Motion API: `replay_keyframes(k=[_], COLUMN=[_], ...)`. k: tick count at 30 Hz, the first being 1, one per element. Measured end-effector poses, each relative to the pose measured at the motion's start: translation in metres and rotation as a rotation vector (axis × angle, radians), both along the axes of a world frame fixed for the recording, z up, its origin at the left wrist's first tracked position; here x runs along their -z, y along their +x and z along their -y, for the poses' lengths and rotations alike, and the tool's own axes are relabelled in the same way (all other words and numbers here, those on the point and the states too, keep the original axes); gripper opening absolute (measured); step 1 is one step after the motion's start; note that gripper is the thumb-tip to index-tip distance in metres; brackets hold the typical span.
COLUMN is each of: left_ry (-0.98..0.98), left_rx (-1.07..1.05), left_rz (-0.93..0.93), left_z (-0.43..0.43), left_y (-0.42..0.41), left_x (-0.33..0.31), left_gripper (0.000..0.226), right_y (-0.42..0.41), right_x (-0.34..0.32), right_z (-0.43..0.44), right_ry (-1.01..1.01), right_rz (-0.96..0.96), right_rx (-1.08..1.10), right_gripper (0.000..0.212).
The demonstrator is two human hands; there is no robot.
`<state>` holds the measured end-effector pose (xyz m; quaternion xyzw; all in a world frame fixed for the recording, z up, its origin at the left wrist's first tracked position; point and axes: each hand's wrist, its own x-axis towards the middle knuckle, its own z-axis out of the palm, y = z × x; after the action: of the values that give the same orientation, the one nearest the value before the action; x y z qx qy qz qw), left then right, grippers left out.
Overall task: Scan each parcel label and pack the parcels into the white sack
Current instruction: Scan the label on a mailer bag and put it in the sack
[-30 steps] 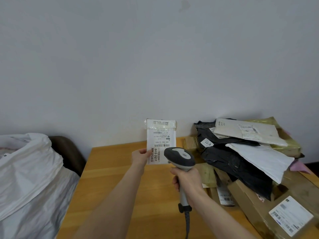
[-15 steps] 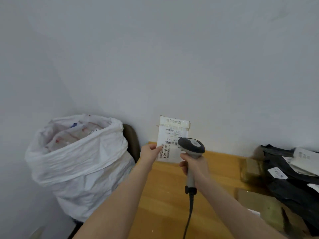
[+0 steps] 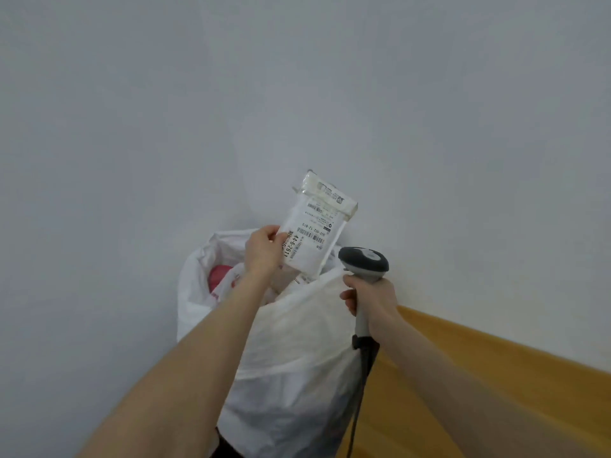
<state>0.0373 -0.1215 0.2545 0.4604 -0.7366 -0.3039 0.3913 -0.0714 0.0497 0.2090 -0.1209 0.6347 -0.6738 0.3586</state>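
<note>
My left hand (image 3: 263,251) pinches a small white parcel (image 3: 315,223) by its lower left edge, label facing me, tilted to the right. It hangs above the open mouth of the white sack (image 3: 297,342). Inside the sack I see other parcels, one with red print (image 3: 220,279). To the right of the parcel, my right hand (image 3: 370,302) grips the handle of a grey barcode scanner (image 3: 363,264), head up. Its cable (image 3: 357,408) drops down in front of the sack.
A wooden table (image 3: 479,391) fills the lower right, its left end next to the sack. A plain grey-white wall stands behind everything. The parcel pile is out of view.
My view has swung left, away from the parcel pile and onto the sack. My left hand has carried the parcel from above the table to over the sack's mouth. The scanner came along.
</note>
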Motion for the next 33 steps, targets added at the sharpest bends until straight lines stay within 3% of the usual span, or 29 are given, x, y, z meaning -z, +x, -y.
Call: replay_keyframes(k=[5, 8, 11, 12, 14, 17, 21, 27, 33], left_ry=[0.037, 0.098, 0.169, 0.180, 0.187, 0.008, -0.155, -0.134, -0.107], left_rx=[-0.023, 0.088, 0.260, 0.273, 0.206, 0.163, 0.336, 0.663, 0.895], left_rz=[0.138, 0.359, 0.735, 0.761, 0.675, 0.628, 0.593, 0.681, 0.812], left_z=[0.083, 0.099, 0.096, 0.096, 0.097, 0.099, 0.061, -0.068, -0.215], left_y=[0.031, 0.030, 0.022, 0.017, 0.004, -0.024, -0.069, -0.125, -0.155], left_x=[0.014, 0.050, 0.086, 0.093, 0.091, 0.070, 0.052, 0.072, 0.094], left_gripper=[0.021, 0.030, 0.022, 0.020, 0.024, 0.036, 0.039, 0.044, 0.046], right_y=[0.014, 0.011, 0.009, 0.008, 0.007, 0.004, 0.001, -0.014, -0.020], right_x=[0.013, 0.020, 0.023, 0.024, 0.024, 0.025, 0.028, 0.038, 0.047], right_z=[0.059, 0.070, 0.073, 0.072, 0.069, 0.057, 0.022, -0.075, -0.224], right_ry=[0.052, 0.073, 0.078, 0.072, 0.057, 0.009, -0.020, 0.057, 0.141], right_rz=[0.046, 0.090, 0.170, 0.204, 0.278, 0.390, 0.495, 0.471, 0.417], right_rx=[0.051, 0.118, 0.169, 0.188, 0.220, 0.289, 0.328, 0.256, 0.360], right_gripper=[0.010, 0.012, 0.009, 0.008, 0.007, 0.011, 0.010, 0.021, 0.020])
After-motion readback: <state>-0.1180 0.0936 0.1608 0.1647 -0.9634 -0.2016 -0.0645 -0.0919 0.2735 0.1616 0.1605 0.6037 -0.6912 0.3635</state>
